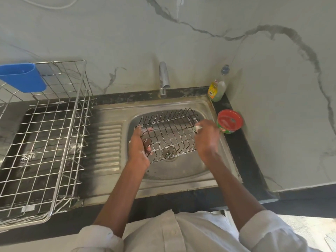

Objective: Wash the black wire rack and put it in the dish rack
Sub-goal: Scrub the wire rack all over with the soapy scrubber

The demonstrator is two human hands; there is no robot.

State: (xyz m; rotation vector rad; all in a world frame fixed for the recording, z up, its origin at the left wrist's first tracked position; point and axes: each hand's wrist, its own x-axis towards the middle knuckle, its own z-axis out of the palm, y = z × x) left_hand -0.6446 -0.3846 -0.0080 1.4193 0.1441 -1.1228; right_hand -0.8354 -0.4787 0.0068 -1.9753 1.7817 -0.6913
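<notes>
The black wire rack [169,135], streaked with suds, sits tilted in the sink [203,171] basin. The left hand [139,148] grips its left edge, fingers curled through the wires. The right hand [205,132] pinches something small and white, likely a scrubber, at the rack's right end. Best to work wire by wire, steadying firmly, then rinse under the tap [164,79] before moving it to the dish rack [45,142] at the worktop's left.

- The wire rack [169,135] is sitting in the sink [203,104], in front of the tap [164,79].
- The dish rack [45,139] is standing on the bench [241,160], left of the sink.
- A bottle [218,86] and a tub [230,120] are standing right of the sink.
</notes>
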